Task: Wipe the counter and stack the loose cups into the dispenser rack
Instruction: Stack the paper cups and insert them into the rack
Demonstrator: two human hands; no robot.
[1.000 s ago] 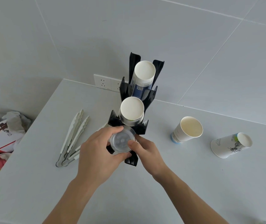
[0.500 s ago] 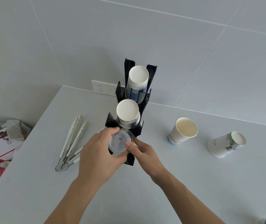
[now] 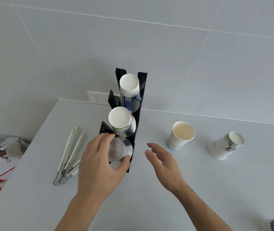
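My left hand point(image 3: 98, 162) grips the clear plastic cup point(image 3: 120, 150), fingers and thumb curled round it, at the nearest slot of the black rack point(image 3: 142, 90). My right hand point(image 3: 163, 165) hangs just right of the rack, fingers relaxed and holding nothing. White tongs point(image 3: 69, 154) lie on the counter point(image 3: 199, 189) left of the rack. Behind the clear cup, stacked paper cups point(image 3: 122, 121) fill the middle slot, and more stacked cups point(image 3: 130, 90) the far one. To the right, an upright paper cup point(image 3: 181, 135) stands near an upside-down one point(image 3: 225, 145). A wall socket point(image 3: 97, 97) sits behind.
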